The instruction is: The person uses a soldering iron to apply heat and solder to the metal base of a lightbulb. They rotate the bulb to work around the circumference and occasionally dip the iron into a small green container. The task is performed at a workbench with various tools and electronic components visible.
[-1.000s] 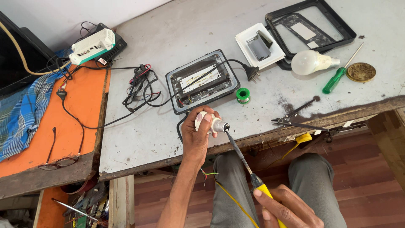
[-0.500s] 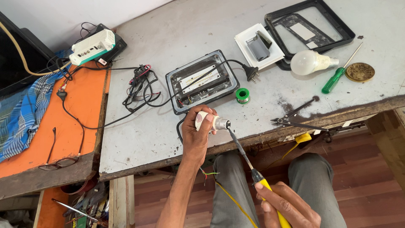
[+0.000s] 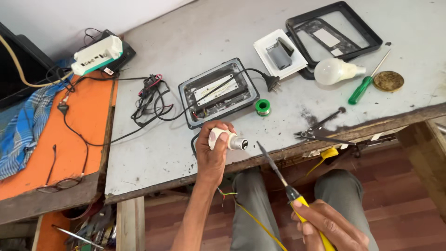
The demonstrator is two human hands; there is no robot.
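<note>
Head view: left hand point(image 3: 211, 155) grips the bulb base point(image 3: 227, 140) just over the table's point(image 3: 153, 153) front edge. Right hand point(image 3: 325, 227) is clenched on the soldering iron point(image 3: 283, 183), tip just short of the metal cap. Risk: the tip slips and burns the fingers.

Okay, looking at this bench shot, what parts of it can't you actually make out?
All in the head view:
- The white lamp base: mostly covered by the left hand.
- The yellow soldering iron handle: wrapped by the right hand and cut by the bottom edge.
- The board inside the open floodlight housing: components too small.
- The tools under the bench: shadowed, cropped.
</note>
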